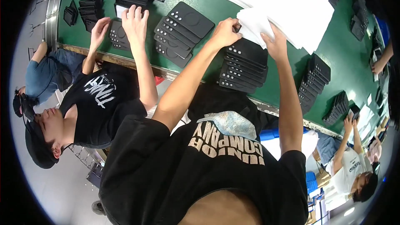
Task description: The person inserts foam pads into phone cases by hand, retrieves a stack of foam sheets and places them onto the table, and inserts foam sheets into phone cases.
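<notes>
Over the green table, my left hand (227, 32) is closed, its fingers curled round the dark corner of a black phone case (246, 53) on top of a fanned stack. My right hand (276, 45) grips the edge of a white sheet (255, 24), thumb on the near side and fingertips partly hidden behind it. That sheet overlaps the far end of the top case and a large spread of white sheets (298, 4) behind. Below my hands the stacked cases (241, 75) overlap toward the table's near edge, their round camera holes showing at the left.
Left of my arms lies another fanned stack of black cases (183, 29). A co-worker's hands (135, 23) reach over smaller stacks (121, 35) farther left. More cases (315, 77) lie to my right, beyond which another person works. The table's near edge (266, 107) runs past my body.
</notes>
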A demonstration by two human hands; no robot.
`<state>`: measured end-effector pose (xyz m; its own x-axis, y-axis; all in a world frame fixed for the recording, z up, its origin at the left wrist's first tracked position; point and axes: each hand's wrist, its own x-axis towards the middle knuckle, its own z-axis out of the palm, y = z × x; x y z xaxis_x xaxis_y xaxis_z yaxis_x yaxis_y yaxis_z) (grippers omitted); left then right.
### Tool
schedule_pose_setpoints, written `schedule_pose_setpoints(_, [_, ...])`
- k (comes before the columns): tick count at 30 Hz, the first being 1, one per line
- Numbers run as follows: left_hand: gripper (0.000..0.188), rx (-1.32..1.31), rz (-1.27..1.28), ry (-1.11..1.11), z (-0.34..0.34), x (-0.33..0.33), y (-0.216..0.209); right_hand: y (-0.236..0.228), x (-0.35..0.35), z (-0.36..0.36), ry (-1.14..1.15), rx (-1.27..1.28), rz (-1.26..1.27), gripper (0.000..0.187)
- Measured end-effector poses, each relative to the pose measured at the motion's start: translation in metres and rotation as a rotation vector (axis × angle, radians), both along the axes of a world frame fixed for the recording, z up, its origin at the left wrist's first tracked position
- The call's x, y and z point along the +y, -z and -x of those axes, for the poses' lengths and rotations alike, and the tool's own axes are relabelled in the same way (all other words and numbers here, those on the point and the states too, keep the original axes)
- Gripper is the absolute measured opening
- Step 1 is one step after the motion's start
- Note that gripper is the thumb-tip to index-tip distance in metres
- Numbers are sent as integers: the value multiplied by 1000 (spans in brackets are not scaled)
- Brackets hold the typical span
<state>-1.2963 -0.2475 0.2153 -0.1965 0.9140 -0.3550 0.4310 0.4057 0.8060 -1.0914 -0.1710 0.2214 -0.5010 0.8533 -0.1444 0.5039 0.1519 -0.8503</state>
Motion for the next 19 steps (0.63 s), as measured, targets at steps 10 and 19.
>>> schedule_pose_setpoints(10, [31,250,-177,340,14,-16,-13,-92,-53,-114,567,41,215,39])
schedule_pose_setpoints(19, [49,628,-142,479,-55,-11,-41,-20,-159,-175,435,-438,289,52])
